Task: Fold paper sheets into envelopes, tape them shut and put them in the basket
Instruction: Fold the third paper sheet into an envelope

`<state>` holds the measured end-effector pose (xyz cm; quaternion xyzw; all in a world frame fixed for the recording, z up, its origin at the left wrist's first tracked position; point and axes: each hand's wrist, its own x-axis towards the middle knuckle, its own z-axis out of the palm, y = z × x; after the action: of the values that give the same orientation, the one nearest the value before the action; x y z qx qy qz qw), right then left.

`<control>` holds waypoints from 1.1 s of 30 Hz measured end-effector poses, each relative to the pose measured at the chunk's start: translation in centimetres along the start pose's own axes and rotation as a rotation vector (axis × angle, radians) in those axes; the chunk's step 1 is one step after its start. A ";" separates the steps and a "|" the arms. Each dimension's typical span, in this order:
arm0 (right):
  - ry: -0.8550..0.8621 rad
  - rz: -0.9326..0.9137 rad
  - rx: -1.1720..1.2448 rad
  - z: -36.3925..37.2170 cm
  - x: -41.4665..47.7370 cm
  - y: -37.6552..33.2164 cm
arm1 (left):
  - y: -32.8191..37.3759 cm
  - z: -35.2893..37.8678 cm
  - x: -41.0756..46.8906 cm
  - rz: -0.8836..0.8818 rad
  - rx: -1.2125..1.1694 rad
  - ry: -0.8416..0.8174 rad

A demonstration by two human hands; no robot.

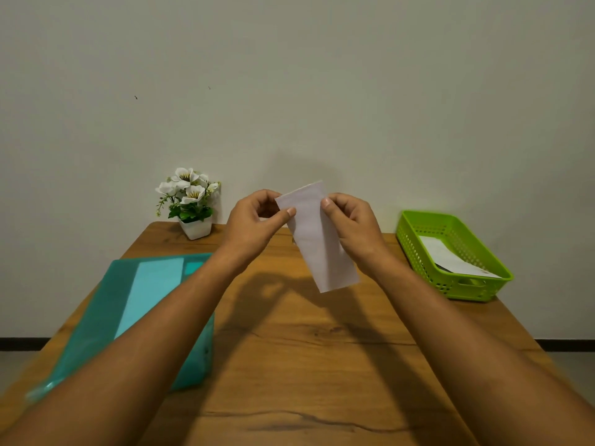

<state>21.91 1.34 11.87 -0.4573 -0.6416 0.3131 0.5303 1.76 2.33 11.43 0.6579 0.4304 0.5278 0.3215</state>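
Here both hands, left hand (257,217) and right hand (351,220), pinch the folded paper (317,239) with their fingers (291,211) above the bench (306,349).

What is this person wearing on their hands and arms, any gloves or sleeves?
Nothing worn shows. The left hand and right hand are bare, with no gloves, rings or watch. Both forearms are bare to the picture's edge, with no sleeve in view. The thumbnails look short and unpainted.
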 end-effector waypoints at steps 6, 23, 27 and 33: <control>-0.070 -0.127 -0.112 1.2 -0.1 -1.0 | 3.0 -0.1 1.2 0.122 0.107 -0.060; -0.149 -0.005 -0.109 -0.3 -2.2 5.7 | 1.8 -2.7 2.5 0.095 0.016 0.061; -0.131 0.031 -0.088 -1.4 -2.9 7.7 | 0.0 -2.8 2.4 0.057 -0.076 0.111; 0.042 0.220 -0.010 -2.8 -3.1 9.3 | -5.0 -1.7 0.1 -0.109 0.070 0.161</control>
<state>27.00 1.88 3.12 -0.5341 -0.5778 0.3566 0.5037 -1.04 4.42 7.51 0.5998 0.5081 0.5454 0.2909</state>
